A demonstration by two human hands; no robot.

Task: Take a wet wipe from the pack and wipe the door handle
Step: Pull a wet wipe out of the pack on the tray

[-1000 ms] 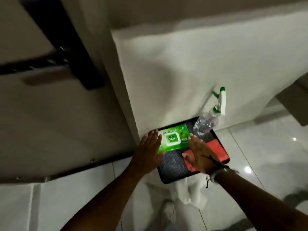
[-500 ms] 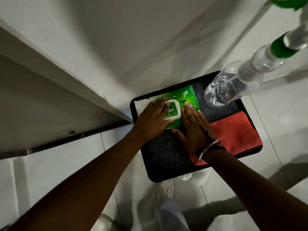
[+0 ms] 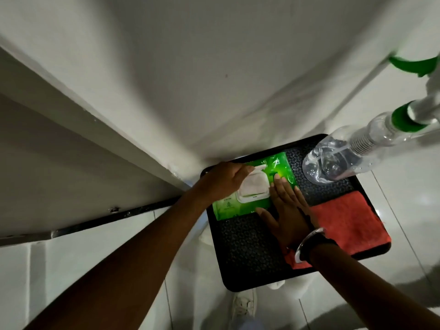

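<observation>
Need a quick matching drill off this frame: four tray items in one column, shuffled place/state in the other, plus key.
Column 1:
1. wipe pack
2. spray bottle
3. red cloth
4. left hand

Column 2:
A. clear, at the tray's far right corner
B. at the lid on the pack's left side
C. green, pressed flat by the right hand
D. folded, at the tray's right side

Pairs: 1-C, 2-A, 3-D, 4-B

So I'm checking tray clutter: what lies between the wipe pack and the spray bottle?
In the head view, only bare black textured tray separates the green wipe pack from the clear spray bottle.
</observation>
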